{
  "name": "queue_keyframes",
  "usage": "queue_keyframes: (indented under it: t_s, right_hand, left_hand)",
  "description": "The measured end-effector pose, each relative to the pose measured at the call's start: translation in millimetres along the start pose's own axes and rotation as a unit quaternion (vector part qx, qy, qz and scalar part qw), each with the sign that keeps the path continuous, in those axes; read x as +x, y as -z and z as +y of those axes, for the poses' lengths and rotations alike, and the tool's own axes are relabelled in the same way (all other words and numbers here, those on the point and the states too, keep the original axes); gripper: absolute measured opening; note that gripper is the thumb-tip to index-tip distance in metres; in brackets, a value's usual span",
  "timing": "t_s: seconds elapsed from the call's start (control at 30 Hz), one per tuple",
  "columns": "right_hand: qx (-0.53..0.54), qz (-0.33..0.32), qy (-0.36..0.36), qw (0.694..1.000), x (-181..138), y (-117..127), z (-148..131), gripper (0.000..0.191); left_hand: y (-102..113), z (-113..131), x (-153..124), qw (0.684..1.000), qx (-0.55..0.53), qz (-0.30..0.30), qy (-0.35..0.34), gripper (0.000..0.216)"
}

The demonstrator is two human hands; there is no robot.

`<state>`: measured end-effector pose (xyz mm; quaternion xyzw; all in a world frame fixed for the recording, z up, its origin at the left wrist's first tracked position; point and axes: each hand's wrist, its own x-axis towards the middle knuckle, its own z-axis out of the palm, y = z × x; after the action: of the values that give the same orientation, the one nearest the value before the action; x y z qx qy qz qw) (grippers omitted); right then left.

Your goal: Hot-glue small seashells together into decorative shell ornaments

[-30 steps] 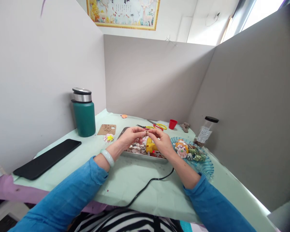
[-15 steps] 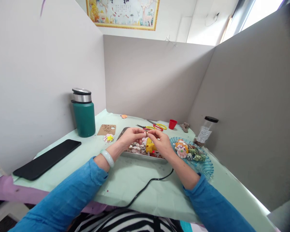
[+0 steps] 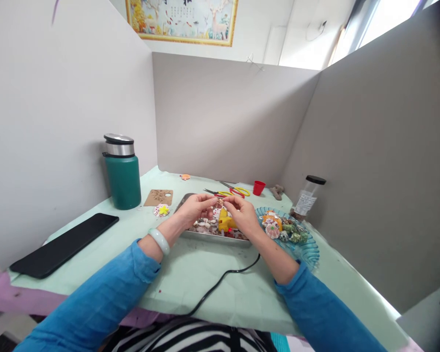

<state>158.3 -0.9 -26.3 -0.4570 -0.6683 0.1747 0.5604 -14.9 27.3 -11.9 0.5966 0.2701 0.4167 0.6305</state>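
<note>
My left hand (image 3: pixel 197 210) and my right hand (image 3: pixel 244 214) meet above a metal tray (image 3: pixel 216 239). The fingertips of both are pinched around a small, pale brownish piece (image 3: pixel 220 201), perhaps a shell; it is too small to make out well. Below them in the tray lie many small shells (image 3: pixel 204 226) in white, pink and brown. A yellow glue gun (image 3: pixel 225 222) rests on the shells between my hands, partly behind the right one. Its black cord (image 3: pixel 227 274) runs over the table toward my lap.
At right stand a blue glass plate (image 3: pixel 311 254) with shell-and-stone pieces and a leaning clear jar (image 3: pixel 306 198). Behind the tray are scissors (image 3: pixel 238 190) and a red cup (image 3: pixel 258 187). Leftward are a green flask (image 3: pixel 122 181), a black slab (image 3: pixel 66 244), brown card (image 3: pixel 158 197) and a yellow-centred ornament (image 3: pixel 162 210).
My fingertips have parted slightly, so more of the small piece shows between them. The whole view has shifted a little, with things on the table appearing farther left.
</note>
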Motion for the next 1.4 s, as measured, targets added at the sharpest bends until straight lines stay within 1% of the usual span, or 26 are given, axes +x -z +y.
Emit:
queue_keyframes:
  t_s: [0.17,0.3,0.6,0.87,1.1,1.3,1.4]
  right_hand:
    - [-0.024,0.008,0.02,0.999,-1,1,0,0.016]
    - [-0.048,0.01,0.049,0.998,-2,3,-3,0.015]
    - [-0.051,0.01,0.051,0.997,-1,4,-5,0.015]
    - [-0.051,0.004,0.044,0.998,-1,5,-4,0.016]
    - [-0.103,-0.01,0.091,0.99,-1,11,-8,0.014]
    - [-0.104,-0.02,0.096,0.99,2,12,-7,0.012]
    - [-0.101,-0.021,0.101,0.989,2,12,-5,0.01]
  left_hand:
    - [0,0,1,1.0,0.008,0.012,-0.002,0.031]
    - [-1,2,1,1.0,0.025,0.006,0.003,0.029]
    - [-1,2,1,1.0,0.005,0.004,0.02,0.034]
    - [-2,3,0,1.0,0.015,0.01,0.014,0.03]
    - [-1,2,1,1.0,0.005,0.008,0.025,0.031]
    - [-1,2,0,1.0,0.001,0.012,0.025,0.033]
    - [-2,3,0,1.0,0.0,0.004,0.018,0.032]
